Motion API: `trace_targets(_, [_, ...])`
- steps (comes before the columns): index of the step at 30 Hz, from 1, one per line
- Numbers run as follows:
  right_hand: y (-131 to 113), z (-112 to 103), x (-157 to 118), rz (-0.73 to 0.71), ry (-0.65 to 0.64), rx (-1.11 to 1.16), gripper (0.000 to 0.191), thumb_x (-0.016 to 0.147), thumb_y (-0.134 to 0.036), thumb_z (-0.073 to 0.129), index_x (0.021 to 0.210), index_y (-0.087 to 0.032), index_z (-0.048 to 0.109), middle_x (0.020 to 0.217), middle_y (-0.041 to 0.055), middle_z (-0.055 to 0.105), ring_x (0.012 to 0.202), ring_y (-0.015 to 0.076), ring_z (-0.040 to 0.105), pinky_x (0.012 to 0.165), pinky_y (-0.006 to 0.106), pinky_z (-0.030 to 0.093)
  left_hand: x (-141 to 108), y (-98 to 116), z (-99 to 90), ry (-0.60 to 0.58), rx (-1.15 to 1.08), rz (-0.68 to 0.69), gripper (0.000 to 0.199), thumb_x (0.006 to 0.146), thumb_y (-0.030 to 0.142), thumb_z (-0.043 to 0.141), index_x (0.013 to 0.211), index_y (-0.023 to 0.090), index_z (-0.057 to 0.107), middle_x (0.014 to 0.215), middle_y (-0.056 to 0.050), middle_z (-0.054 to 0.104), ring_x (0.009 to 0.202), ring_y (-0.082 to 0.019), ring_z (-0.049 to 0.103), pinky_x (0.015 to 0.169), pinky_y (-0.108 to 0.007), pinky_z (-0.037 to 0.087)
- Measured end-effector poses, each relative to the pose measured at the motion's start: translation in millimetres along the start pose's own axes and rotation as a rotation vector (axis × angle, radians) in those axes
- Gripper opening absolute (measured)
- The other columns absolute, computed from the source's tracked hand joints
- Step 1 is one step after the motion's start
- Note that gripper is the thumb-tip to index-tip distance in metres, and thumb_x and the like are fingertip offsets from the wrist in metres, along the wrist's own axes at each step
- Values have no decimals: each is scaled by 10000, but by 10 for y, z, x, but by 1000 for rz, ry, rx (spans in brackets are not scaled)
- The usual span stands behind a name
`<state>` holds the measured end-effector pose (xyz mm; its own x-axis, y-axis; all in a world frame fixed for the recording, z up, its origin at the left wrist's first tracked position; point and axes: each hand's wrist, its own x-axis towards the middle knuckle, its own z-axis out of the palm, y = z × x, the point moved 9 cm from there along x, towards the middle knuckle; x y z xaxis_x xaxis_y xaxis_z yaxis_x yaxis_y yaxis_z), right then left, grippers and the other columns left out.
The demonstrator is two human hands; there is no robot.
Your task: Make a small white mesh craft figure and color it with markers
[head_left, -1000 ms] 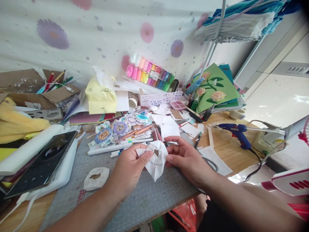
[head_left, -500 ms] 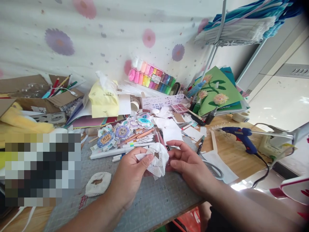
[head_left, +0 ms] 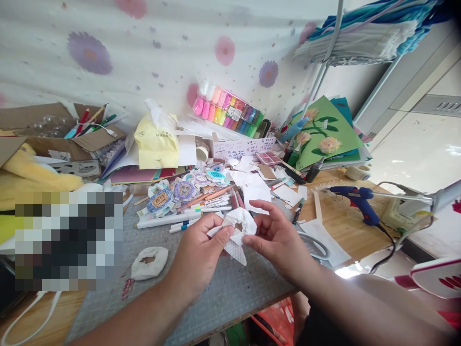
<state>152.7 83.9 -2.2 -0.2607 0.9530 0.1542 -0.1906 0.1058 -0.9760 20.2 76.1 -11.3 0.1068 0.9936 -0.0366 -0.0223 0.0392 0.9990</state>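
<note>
A white ring of quilted tissue-like material [head_left: 248, 223] is held above the grey cutting mat [head_left: 223, 307], with brown showing through its centre hole and a loose flap hanging below. My left hand [head_left: 201, 250] pinches its left side between thumb and fingers. At its right edge, the thumb and fingertips of my right hand [head_left: 275, 240] press on the material, its other fingers curled. A second white ring with a ragged hole [head_left: 149, 263] lies flat on the mat, left of my left hand.
Markers [head_left: 201, 216], decorated paper badges [head_left: 160, 201] and paper scraps [head_left: 255, 192] lie behind my hands. A blue glue gun [head_left: 363, 204] rests on the wood at right. A yellow tissue pack [head_left: 156, 144] and cardboard box [head_left: 46, 139] stand at back left.
My right thumb has moved onto the ring's lower right edge. The loose flap now hangs lower and shows more. The whole view has shifted slightly.
</note>
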Motion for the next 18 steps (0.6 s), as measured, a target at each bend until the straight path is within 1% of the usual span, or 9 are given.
trace_targets(3, [21, 1, 19, 39, 31, -11, 524, 683, -119, 708, 1113, -244, 438, 628, -99, 536, 579, 97, 525, 552, 224, 391, -13, 94, -62, 51, 205, 87, 284, 835, 371, 585, 642, 187, 485, 571, 62, 433, 558, -105, 376, 531, -222, 309])
trace_targets(6, [61, -6, 37, 108, 48, -25, 508, 665, -121, 717, 1079, -230, 443, 601, -110, 525, 556, 90, 512, 535, 215, 373, -9, 105, -76, 59, 255, 91, 278, 832, 358, 580, 636, 188, 481, 570, 63, 428, 565, -109, 374, 538, -222, 296])
trace_targets(9, [72, -9, 43, 163, 16, -29, 515, 648, -135, 745, 1061, -224, 450, 605, -108, 537, 551, 87, 518, 536, 214, 378, 13, 32, -55, 29, 150, 43, 280, 827, 381, 587, 651, 187, 487, 585, 56, 451, 568, -114, 406, 539, -225, 311])
trace_targets(13, [48, -4, 35, 184, -72, 43, 567, 630, -165, 783, 1094, -227, 463, 714, -64, 614, 645, 105, 591, 629, 240, 434, 27, -54, -27, 16, -38, -27, 265, 815, 376, 608, 669, 187, 492, 594, 46, 491, 573, -122, 454, 555, -237, 351])
trace_targets(15, [39, -33, 31, 181, -64, 48, 554, 645, -162, 774, 1104, -228, 470, 711, -62, 622, 639, 101, 591, 628, 236, 432, 18, -52, 2, 2, -71, -43, 261, 814, 362, 612, 663, 184, 496, 594, 39, 518, 576, -125, 473, 567, -244, 365])
trace_targets(18, [39, -72, 24, 181, -20, 6, 505, 655, -171, 762, 1076, -225, 487, 632, -85, 587, 567, 91, 550, 576, 224, 407, -4, -32, 51, -26, -91, -59, 270, 810, 360, 615, 649, 180, 495, 589, 28, 543, 580, -134, 500, 572, -251, 373])
